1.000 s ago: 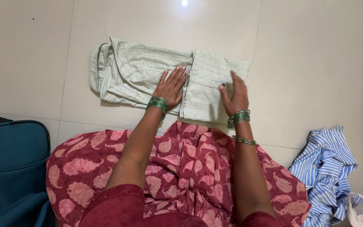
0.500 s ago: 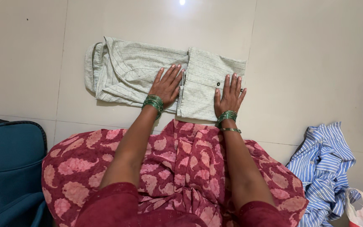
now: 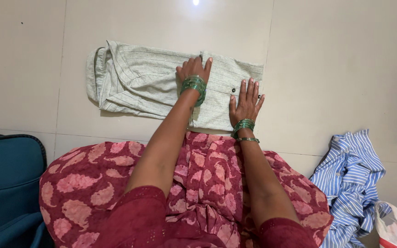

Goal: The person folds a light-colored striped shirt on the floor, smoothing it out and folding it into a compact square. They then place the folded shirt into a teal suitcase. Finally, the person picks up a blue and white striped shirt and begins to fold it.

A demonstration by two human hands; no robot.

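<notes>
Garment position: the folded pale-green striped shirt [image 3: 152, 80] lies flat on the tiled floor [image 3: 345, 55], directly ahead of my knees, its long axis running left to right across my view. Collar end sits at the shirt's left; the doubled-over section with two dark buttons [image 3: 233, 90] sits at its right.

My left hand [image 3: 194, 70] rests on the far edge of the shirt, just where the doubled-over flap begins. Its grip is partly curled, fingertips at that edge; I cannot tell whether cloth is pinched under them. My right hand [image 3: 245, 99] lies open and flat, fingers spread, palm pressing the right end of the shirt beside the buttons. It holds nothing.

Both hands are in contact with the shirt. Left is nearer the shirt's midline and far edge; right is nearer its right end and near edge.

Right of the shirt, well apart, lies a crumpled blue striped shirt [image 3: 350, 183]. Left of it, near my knee, stands a teal bag [image 3: 5, 183].
</notes>
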